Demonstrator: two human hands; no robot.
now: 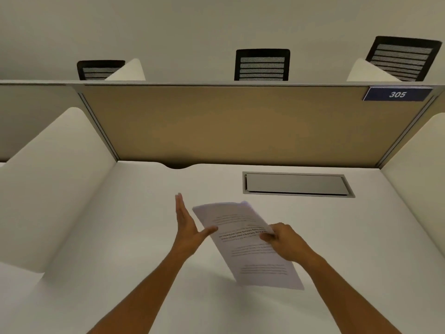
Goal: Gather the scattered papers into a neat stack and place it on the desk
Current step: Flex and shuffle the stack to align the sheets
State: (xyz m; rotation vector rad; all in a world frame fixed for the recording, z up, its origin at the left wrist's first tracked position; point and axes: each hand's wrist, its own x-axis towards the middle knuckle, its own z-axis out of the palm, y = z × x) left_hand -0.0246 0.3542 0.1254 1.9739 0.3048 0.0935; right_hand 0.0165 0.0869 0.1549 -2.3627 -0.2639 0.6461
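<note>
The stack of white printed paper sheets [245, 242] sits tilted over the white laminate desk [134, 237], its long axis running diagonally. Lines of dark text run across the top sheet, too blurred to read. At the far end the sheet corners fan out slightly, so the edges are not flush. A faint shadow lies on the desk under the near corner; you cannot tell whether that corner touches the surface.

Your right hand [285, 242] pinches the stack at its right edge, thumb on top, fingers curled beneath. Your left hand [186, 225] is flat and held on edge just left of the stack, fingers straight, thumb reaching to the stack's left edge.

Beyond the stack, toward the right, a grey rectangular metal cable flap [297, 184] is set flush in the desk. Behind that stands a tan fabric partition panel [228, 126] with a blue number plate reading 305 [397, 94] at its upper right. 3 black mesh-backed chairs [262, 65] show above the partition.
</note>
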